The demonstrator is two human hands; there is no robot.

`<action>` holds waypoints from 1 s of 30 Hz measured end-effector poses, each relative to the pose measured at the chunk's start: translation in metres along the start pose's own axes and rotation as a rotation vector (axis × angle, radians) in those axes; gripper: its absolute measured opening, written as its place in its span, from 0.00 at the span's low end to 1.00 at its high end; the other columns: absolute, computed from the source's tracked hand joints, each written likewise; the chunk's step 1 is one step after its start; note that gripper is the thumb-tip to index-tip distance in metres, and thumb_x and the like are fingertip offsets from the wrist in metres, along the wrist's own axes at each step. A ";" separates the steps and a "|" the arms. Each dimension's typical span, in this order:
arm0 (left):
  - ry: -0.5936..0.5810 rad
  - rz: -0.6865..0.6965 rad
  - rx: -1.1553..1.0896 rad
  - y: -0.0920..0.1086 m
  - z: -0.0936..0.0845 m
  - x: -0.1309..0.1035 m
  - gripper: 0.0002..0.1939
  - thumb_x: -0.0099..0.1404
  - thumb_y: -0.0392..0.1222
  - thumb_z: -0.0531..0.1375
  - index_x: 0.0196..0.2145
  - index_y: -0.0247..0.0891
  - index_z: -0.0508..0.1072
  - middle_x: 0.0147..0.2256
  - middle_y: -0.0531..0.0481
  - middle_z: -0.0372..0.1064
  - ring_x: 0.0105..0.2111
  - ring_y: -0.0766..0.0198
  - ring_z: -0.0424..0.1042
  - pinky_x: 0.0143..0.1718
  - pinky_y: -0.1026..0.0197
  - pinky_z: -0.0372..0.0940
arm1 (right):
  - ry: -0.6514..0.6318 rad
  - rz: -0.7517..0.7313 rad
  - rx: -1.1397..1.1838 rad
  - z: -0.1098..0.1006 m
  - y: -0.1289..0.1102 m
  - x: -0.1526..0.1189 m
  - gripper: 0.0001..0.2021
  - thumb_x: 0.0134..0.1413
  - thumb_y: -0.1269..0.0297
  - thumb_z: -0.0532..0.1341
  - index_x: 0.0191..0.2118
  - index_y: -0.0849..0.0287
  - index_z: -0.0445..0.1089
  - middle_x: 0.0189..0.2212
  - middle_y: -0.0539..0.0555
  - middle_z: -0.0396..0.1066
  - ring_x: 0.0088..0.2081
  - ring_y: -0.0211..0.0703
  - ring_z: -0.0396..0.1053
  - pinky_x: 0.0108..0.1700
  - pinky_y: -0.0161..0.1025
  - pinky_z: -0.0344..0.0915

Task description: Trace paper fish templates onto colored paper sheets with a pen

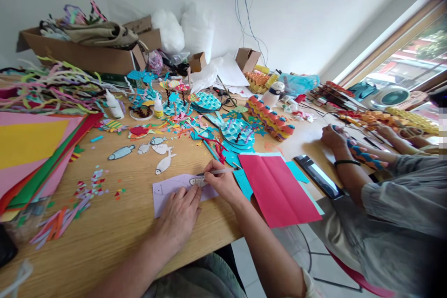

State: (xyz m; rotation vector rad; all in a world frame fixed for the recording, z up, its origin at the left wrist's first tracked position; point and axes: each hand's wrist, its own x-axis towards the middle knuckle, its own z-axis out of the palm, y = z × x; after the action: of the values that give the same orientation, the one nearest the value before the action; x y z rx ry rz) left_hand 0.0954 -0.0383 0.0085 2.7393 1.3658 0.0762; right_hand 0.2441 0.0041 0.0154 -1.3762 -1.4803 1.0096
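So the lilac sheet (160,202) lies flat on the table (101,230), a fish outline at its left end and what looks like a small paper fish (196,180) on top. Left hand (181,209) is laid flat on the sheet, fingertips by the fish, not gripping anything; right hand (222,185) is pinched around a pen (226,170) just beside it. I'd guess the sheet's super light, floppy and easily creased, so press it flat, lift by an edge. More cut-out fish (164,163) lie just beyond it, a creased red sheet (279,191) to its right, a co-worker's hand (333,137) well off right.
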 end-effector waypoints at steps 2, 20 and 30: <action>-0.017 -0.002 -0.004 0.000 -0.002 0.000 0.21 0.62 0.34 0.53 0.53 0.34 0.62 0.51 0.44 0.63 0.41 0.54 0.63 0.37 0.52 0.63 | -0.034 -0.012 0.009 0.002 -0.003 0.000 0.02 0.40 0.72 0.53 0.24 0.58 0.60 0.19 0.44 0.59 0.22 0.32 0.56 0.24 0.29 0.53; 0.066 0.007 -0.033 0.000 0.007 -0.003 0.17 0.62 0.35 0.53 0.49 0.37 0.65 0.45 0.45 0.65 0.39 0.55 0.62 0.36 0.52 0.62 | -0.229 0.029 -0.101 0.005 -0.004 0.002 0.03 0.41 0.73 0.54 0.25 0.58 0.62 0.20 0.44 0.60 0.22 0.31 0.55 0.23 0.29 0.53; 0.043 0.001 -0.017 0.001 0.003 -0.003 0.17 0.62 0.35 0.53 0.50 0.36 0.65 0.44 0.45 0.66 0.38 0.54 0.63 0.35 0.51 0.63 | -0.143 0.037 -0.106 0.010 -0.007 0.003 0.04 0.40 0.74 0.52 0.24 0.58 0.61 0.19 0.44 0.58 0.21 0.32 0.55 0.21 0.29 0.51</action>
State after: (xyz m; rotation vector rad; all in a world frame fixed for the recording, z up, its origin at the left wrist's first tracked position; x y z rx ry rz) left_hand 0.0948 -0.0409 0.0053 2.7407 1.3675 0.1469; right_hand 0.2327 0.0067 0.0192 -1.4353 -1.6396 1.0848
